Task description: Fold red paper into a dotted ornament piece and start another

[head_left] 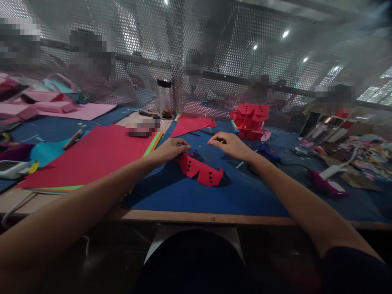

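A folded red paper strip (200, 170) with small black squares lies on the blue mat (214, 196) in front of me. My left hand (170, 150) pinches the strip's far left end, fingers closed on it. My right hand (229, 144) rests on the mat just right of that end, fingers curled around something small that I cannot make out. A stack of finished red paper pieces (251, 120) with black dots stands beyond my right hand.
Large red paper sheets (88, 159) over green ones lie to the left, a red triangle sheet (191, 124) behind. A glue gun (329, 183) and cord sit right, scraps far right, a jar (164, 98) and mesh wall behind. Pink boxes (45, 104) at back left.
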### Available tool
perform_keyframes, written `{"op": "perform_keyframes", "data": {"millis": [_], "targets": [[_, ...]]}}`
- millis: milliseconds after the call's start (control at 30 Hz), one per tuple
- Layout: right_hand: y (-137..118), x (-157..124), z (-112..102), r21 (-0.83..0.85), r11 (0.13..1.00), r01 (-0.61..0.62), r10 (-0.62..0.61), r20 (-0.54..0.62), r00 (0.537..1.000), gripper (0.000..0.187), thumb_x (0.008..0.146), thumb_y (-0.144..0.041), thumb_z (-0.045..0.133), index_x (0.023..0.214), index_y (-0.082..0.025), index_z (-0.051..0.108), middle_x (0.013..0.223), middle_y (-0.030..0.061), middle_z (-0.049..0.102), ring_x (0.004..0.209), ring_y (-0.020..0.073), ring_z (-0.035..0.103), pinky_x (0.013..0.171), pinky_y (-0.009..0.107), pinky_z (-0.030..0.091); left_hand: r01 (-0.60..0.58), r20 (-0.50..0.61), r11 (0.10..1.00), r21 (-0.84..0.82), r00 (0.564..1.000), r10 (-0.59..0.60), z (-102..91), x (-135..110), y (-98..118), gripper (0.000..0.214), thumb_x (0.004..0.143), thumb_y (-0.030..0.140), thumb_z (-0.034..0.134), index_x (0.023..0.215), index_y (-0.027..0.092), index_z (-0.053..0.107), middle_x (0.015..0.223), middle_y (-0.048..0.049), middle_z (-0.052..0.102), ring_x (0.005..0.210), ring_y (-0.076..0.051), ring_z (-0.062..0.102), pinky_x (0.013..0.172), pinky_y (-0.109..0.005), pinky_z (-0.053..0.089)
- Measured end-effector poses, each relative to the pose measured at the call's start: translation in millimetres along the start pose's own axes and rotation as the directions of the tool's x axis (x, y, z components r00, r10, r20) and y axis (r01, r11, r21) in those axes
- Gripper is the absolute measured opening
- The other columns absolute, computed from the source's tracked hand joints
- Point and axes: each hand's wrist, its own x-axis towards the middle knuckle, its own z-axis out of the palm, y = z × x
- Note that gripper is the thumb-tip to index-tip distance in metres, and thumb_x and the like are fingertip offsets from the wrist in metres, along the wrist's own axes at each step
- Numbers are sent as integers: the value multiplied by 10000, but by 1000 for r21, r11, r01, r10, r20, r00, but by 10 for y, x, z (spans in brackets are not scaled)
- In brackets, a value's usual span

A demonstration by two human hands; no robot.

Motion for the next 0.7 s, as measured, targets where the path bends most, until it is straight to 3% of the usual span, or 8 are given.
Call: {"op": "perform_keyframes", "data": {"millis": [133,233,433,567,700], "targets": [[11,-339,-53,11,1000,-20,19,48,999,282,985,-413,578,980,-195,756,995,59,765,927,201,681,841,327,481,-89,-96,984,151,990,105,-55,8,-8,245,797,422,695,876,196,745,742,-46,697,720,-206,627,630,-285,429],[-3,-490,-73,46,998,-33,29,98,995,321,1006,-439,548,1002,-189,750,994,58,760,877,185,685,793,309,494,-132,-71,973,187,986,148,-95,37,-46,244,821,417,664,874,194,749,755,-48,720,683,-193,634,624,-283,436],[-165,-533,-160,138,986,-97,63,230,971,339,958,-505,621,986,-193,750,948,54,735,838,188,653,762,312,493,-178,14,977,116,984,177,-127,104,-115,285,847,388,611,986,180,746,897,-73,755,651,-162,652,565,-269,472],[-211,-545,-145,105,992,-68,35,293,956,305,937,-486,660,960,-199,759,964,51,736,912,204,654,840,323,478,-197,46,978,70,980,194,-116,102,-104,250,832,325,614,987,180,747,855,-69,756,673,-158,651,583,-260,484],[-205,-556,-96,71,996,-53,27,328,944,290,943,-461,653,959,-193,760,951,44,737,891,190,649,815,299,463,-204,57,977,56,978,200,-96,88,-90,223,826,296,617,960,173,746,788,-54,746,680,-163,655,585,-254,480]]}}
